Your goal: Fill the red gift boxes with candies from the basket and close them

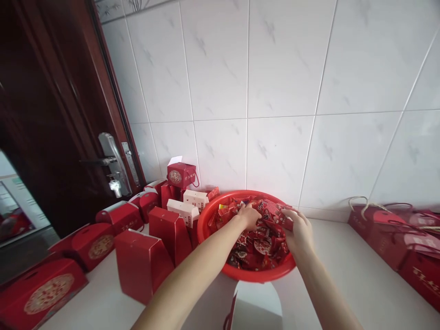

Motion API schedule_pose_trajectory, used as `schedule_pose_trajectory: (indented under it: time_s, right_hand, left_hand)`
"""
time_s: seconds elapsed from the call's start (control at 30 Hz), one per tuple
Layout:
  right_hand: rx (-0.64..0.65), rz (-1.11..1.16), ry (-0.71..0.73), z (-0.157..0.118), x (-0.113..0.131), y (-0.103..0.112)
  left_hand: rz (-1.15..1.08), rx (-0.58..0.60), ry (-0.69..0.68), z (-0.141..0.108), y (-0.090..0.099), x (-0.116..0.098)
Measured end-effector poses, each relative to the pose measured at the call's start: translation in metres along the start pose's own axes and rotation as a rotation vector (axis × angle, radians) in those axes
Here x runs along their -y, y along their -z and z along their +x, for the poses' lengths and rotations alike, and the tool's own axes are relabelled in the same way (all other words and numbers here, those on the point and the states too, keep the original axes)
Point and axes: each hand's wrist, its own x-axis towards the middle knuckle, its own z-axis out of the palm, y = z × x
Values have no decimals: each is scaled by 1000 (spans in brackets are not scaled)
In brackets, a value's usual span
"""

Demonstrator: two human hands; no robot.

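Note:
A round red plastic basket [245, 275] stands against the tiled wall, heaped with red-wrapped candies [263, 246]. My left hand [250, 216] is down among the candies at the far middle of the basket. Its fingers are curled, and the tips are hidden, so what they grip does not show. Over the basket's right rim, my right hand [299, 230] is closed on red candy packets [286, 221], pinched between thumb and fingers. In front of the basket, close to me, is an open box [257, 305] with a pale inner flap raised.
Several red boxes [142, 263] and white boxes [183, 211] crowd the left side. One small red box [181, 175] sits on top of others. Red gift bags [385, 233] with rope handles lie at right. A dark wooden door [65, 91] is at left.

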Motion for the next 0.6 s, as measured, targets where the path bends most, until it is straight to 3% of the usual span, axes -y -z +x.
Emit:
schedule_pose_trajectory:
  time_s: [0.2,0.43,0.6]
  right_hand:
    - [9,-28,-10,0,1,2]
    - [21,-28,-10,-4,4,0]
    - [53,-54,-10,-2,4,1]
  left_hand:
    - [-79,-17,-17,1,2,3]
    - [-732,-92,56,-1,5,15]
    - [-863,-168,62,4,1,28]
